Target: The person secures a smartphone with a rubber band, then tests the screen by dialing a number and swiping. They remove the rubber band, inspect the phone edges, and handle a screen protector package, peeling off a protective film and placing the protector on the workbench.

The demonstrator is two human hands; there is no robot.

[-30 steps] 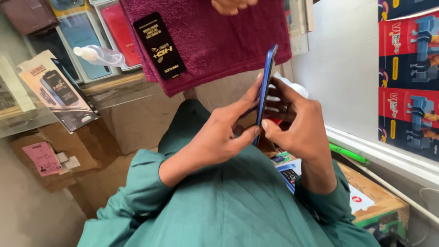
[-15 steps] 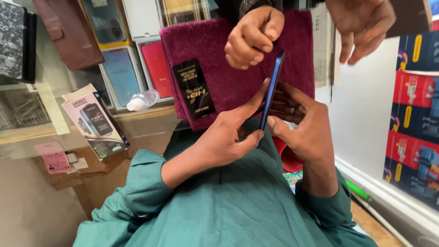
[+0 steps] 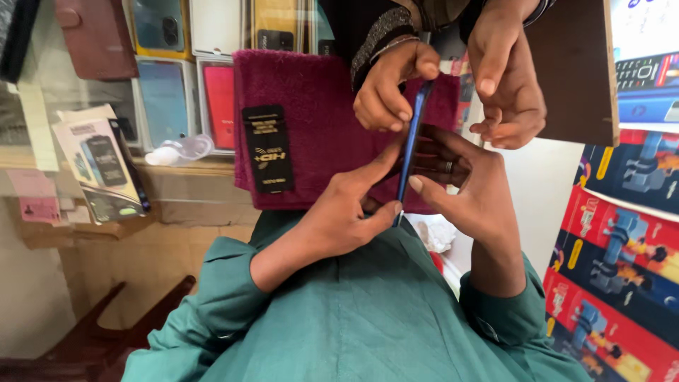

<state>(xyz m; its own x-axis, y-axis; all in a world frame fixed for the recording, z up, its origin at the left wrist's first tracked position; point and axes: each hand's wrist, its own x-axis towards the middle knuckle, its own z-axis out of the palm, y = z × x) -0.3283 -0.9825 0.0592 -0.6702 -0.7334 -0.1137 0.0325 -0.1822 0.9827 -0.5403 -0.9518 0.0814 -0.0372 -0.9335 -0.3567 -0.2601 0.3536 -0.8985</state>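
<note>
2 hands of the wearer hold a thin blue phone (image 3: 409, 152) edge-on at centre frame. Left hand (image 3: 339, 216): thumb and fingers clamped on the phone's near face and lower edge. Right hand (image 3: 470, 187): fingers spread flat against the far face, ring visible. 2 more hands belong to a person across the counter: one (image 3: 385, 88) pinches the phone's top edge, the other (image 3: 506, 85) hangs loosely curled just beside it, touching nothing.

Judgement: phone is mid-handover or joint inspection; any next move calls for one side to loosen before the other pulls.

Behind the phone: maroon towel (image 3: 311, 127) with a black rectangular label (image 3: 267, 150). Upper left: boxed phone cases (image 3: 164, 99), blue and red. Left: printed leaflet (image 3: 99, 166). Right edge: stacked red-and-blue boxes (image 3: 622, 240).
</note>
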